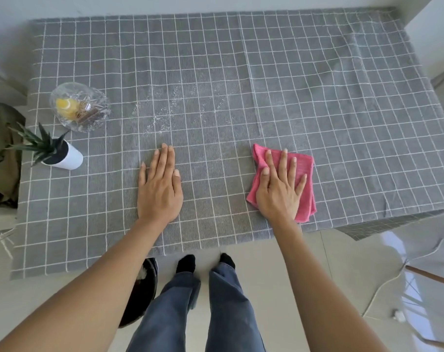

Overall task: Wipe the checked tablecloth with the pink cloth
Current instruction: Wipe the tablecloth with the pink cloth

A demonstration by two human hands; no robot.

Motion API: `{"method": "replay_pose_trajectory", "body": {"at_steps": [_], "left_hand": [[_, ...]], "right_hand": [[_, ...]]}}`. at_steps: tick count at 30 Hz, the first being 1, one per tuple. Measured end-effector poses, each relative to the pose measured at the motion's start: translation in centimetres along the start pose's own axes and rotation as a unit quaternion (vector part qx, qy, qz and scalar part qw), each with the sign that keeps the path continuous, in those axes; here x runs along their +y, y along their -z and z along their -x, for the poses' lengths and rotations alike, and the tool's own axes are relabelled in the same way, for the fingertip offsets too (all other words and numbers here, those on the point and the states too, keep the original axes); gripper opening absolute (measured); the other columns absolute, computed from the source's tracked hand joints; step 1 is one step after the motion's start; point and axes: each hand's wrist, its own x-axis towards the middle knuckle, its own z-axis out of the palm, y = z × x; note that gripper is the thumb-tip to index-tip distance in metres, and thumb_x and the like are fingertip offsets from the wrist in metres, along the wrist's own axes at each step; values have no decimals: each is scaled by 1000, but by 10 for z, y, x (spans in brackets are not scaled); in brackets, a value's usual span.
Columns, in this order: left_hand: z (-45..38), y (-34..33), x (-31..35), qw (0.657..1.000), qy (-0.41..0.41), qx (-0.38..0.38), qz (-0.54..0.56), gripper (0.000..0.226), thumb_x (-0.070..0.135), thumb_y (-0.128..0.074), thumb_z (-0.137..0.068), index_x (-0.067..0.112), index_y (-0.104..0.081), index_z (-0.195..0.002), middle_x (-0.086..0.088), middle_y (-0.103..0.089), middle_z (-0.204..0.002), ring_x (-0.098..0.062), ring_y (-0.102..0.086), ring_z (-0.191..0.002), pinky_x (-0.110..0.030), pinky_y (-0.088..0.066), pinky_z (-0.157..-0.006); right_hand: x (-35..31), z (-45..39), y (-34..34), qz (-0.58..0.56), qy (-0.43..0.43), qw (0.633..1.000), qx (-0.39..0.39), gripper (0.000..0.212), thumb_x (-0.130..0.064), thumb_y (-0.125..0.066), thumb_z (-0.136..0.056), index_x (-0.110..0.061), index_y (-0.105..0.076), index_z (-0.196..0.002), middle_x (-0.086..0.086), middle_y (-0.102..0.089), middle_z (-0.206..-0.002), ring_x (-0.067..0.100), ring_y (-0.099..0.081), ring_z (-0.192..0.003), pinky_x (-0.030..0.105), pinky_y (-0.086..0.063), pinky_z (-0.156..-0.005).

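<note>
Both hands flat on the checked tablecloth (pixel 317 97).
I see my right hand (pixel 279 191) pressing the pink cloth (pixel 304 166) with spread straight fingers; right of my left hand (pixel 159 189), which lies open, empty, just below the white crumbs (pixel 165 115).

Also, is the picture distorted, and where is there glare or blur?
Head view: wide-angle bending curves the checked tablecloth grid lines toward the edges; bright glare on the glossy floor at lower right; both hands and the pink cloth look sharp.
</note>
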Motion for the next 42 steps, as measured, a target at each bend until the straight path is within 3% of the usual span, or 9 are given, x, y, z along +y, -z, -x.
{"method": "replay_pose_trajectory", "body": {"at_steps": [11,13,16,19,22,29,34,36,42], "left_hand": [[0,-2,0,1000,-5,16,6,53,28,-17,-103,18,-2,-153,4,1,-161,-10,3,-148,-42,1,-121],[-1,-2,-1,1000,-4,13,4,53,28,-16,-103,18,-2,-153,4,1,-161,-10,3,-148,-42,1,-121],[0,-2,-2,1000,-4,11,2,53,29,-14,-103,19,0,-153,4,3,-161,-10,4,-148,-41,2,-121],[0,-2,-1,1000,-4,10,6,53,29,-13,-103,19,0,-153,4,3,-161,-10,5,-148,-42,2,-121],[-1,-3,-1,1000,-3,9,0,53,30,-12,-102,19,1,-153,5,5,-161,-10,6,-148,-42,2,-121],[0,-2,0,1000,-7,13,0,53,31,-10,-101,19,0,-152,4,3,-160,-10,4,-148,-42,0,-121],[0,-1,-1,1000,-8,12,0,54,32,-9,-101,19,0,-152,4,2,-160,-9,5,-147,-42,1,-121],[0,-2,-1,1000,-7,12,-2,54,32,-10,-101,19,0,-152,4,2,-160,-9,5,-147,-42,1,-121],[0,-2,0,1000,-6,12,0,54,32,-10,-101,19,-1,-153,4,1,-161,-9,4,-147,-43,-1,-121]], "right_hand": [[-25,61,-19,23,195,979,-59,47,-47,-7,-102,-49,-2,-148,-17,11,-159,6,22,-144,39,23,-114],[-9,50,-11,29,159,986,-50,48,-49,-4,-101,-49,0,-148,-17,14,-158,7,24,-144,38,25,-113],[9,38,-2,15,20,1000,-11,50,-50,-2,-100,-47,0,-149,-11,10,-161,10,18,-146,42,20,-116],[5,41,-4,-1,-22,1000,6,48,-47,-8,-101,-45,-2,-149,-9,8,-161,11,13,-147,43,17,-117],[-3,46,-6,-5,-12,1000,-3,48,-46,-8,-101,-46,0,-149,-10,10,-161,11,16,-147,44,17,-117],[-8,74,-14,15,141,989,-34,50,-48,-4,-99,-47,-10,-149,-15,6,-160,7,14,-147,39,17,-117],[-8,63,-15,-12,-15,1000,11,49,-47,-6,-100,-47,-2,-148,-15,15,-157,6,20,-145,43,17,-117],[-12,65,-16,-15,-23,1000,4,48,-47,-6,-99,-47,-1,-147,-13,15,-157,7,18,-145,44,17,-117],[-3,76,-11,23,144,988,-53,50,-49,-3,-99,-49,-5,-149,-16,12,-159,6,18,-146,38,21,-115]]}}
